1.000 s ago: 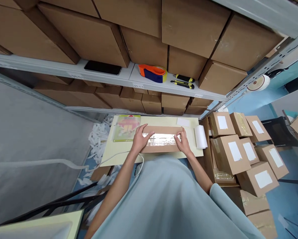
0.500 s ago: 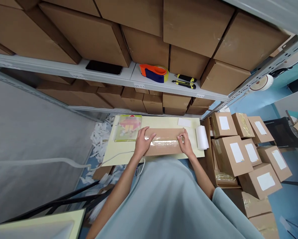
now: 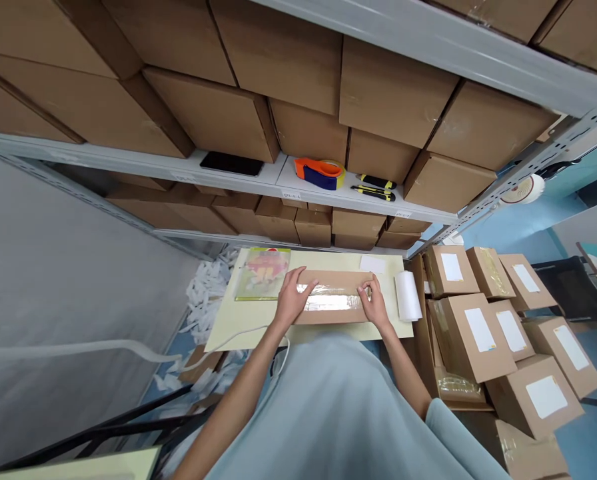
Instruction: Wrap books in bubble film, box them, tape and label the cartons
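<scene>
At twelve o'clock on the pale surface [image 3: 228, 327], the box [image 3: 333, 319] lies flat before you. It looks stiff and fairly light, its tape [image 3: 328, 303] slick; the bare cardboard ends should give better hold. Your left hand [image 3: 290, 300] is spread over the left end, thumb inward. Your right hand [image 3: 374, 307] curls at the other, thumb and forefinger close; you cannot tell whether they pinch anything. Your forearms reach in from seven and five o'clock, elbows wide.

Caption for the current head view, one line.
Left hand and right hand on a taped cardboard box over a pale table, below stocked shelving.
</scene>
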